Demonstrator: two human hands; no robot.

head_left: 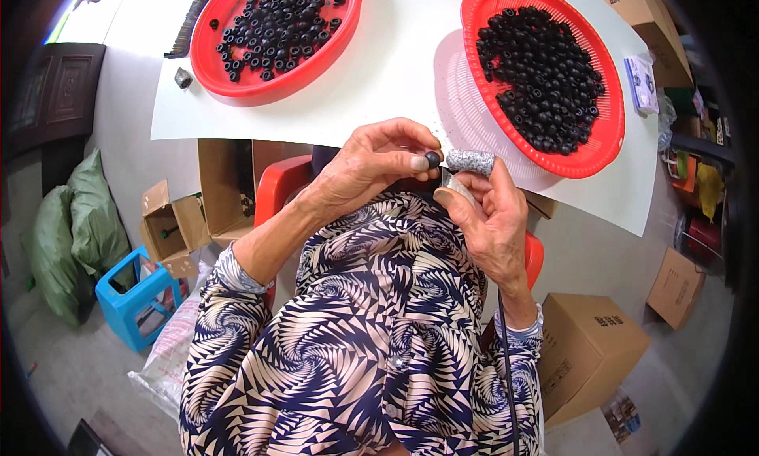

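My left hand (371, 160) pinches a small black ball-shaped piece (432, 160) between thumb and fingers, above the near edge of the table. Close beside it on the right, my right hand (494, 211) is closed on a small dark-tipped tool, its point close to the black piece. Most of this tool is hidden by the fingers. A grey speckled cylinder (470, 161) lies along the right index finger, seemingly a wrap around it. Many similar black pieces with holes fill a red round tray (348, 21) at far left and a red oval basket (613, 132) at far right.
On the white table (395, 84) are a brush (190, 21), a short grey tube (183, 78) and a small box (642, 84). Cartons (589, 353), a blue stool (134, 298) and green sacks (75, 235) stand on the floor. A red chair (281, 183) is under me.
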